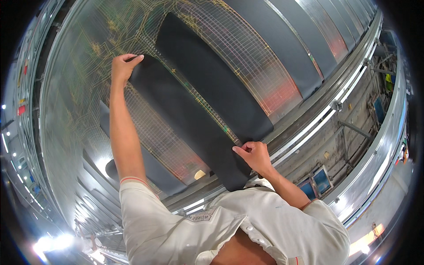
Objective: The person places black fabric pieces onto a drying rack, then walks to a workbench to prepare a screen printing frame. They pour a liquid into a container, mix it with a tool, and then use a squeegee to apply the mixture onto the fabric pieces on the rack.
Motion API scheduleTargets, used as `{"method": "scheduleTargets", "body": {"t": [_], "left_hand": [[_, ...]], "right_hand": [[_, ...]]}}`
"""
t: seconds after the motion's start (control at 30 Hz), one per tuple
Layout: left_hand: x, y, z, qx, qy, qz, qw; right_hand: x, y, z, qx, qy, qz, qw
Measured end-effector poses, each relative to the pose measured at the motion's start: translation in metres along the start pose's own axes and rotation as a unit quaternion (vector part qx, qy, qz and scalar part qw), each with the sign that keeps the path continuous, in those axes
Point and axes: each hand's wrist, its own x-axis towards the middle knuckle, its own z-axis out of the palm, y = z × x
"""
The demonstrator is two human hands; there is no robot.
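A long black sheet piece [181, 112] of flexible material, its kind not clear, lies slantwise on the table. My left hand [125, 70] is stretched out to its far end and pinches the rounded corner between thumb and fingers. Close to my body, my right hand [255, 155] pinches the right edge of that same piece near its near end, which hangs over the table's front edge. Just to the right lies a second black sheet piece [216, 75], roughly parallel. A narrow strip of bare table with coloured grid lines shows between the two.
The shiny table top [84, 84] carries a fine grid and yellow outlines. Further grey-black strips [276, 44] lie to the right, and another dark strip [163, 174] to the left. A metal rail [322, 119] runs along the front edge. Bright lamps [55, 242] glare at lower left.
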Motion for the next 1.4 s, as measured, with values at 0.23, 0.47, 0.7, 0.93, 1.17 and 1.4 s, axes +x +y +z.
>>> {"method": "scheduleTargets", "body": {"t": [0.23, 0.47, 0.7, 0.93, 1.17, 1.4], "left_hand": [[0.003, -0.003, 0.001, 0.009, 0.01, -0.007, 1.0], [0.003, 0.0, 0.002, 0.032, 0.011, 0.004, 0.999], [0.002, -0.02, 0.001, 0.139, 0.058, 0.034, 0.988], [-0.056, 0.009, 0.05, 0.393, 0.325, 0.186, 0.84], [-0.058, -0.019, 0.096, 0.375, 0.197, 0.161, 0.892], [-0.089, -0.016, 0.095, 0.397, 0.157, 0.198, 0.883]], "right_hand": [[0.004, 0.005, 0.001, 0.009, -0.006, 0.013, 1.0], [0.003, 0.001, 0.0, 0.006, -0.007, 0.022, 1.0], [0.005, 0.0, -0.001, -0.015, -0.005, 0.022, 1.0], [0.005, 0.006, 0.007, -0.01, 0.032, -0.037, 0.999], [0.005, 0.014, 0.009, -0.008, 0.026, -0.053, 0.998], [0.005, 0.018, 0.006, -0.046, 0.019, -0.064, 0.997]]}}
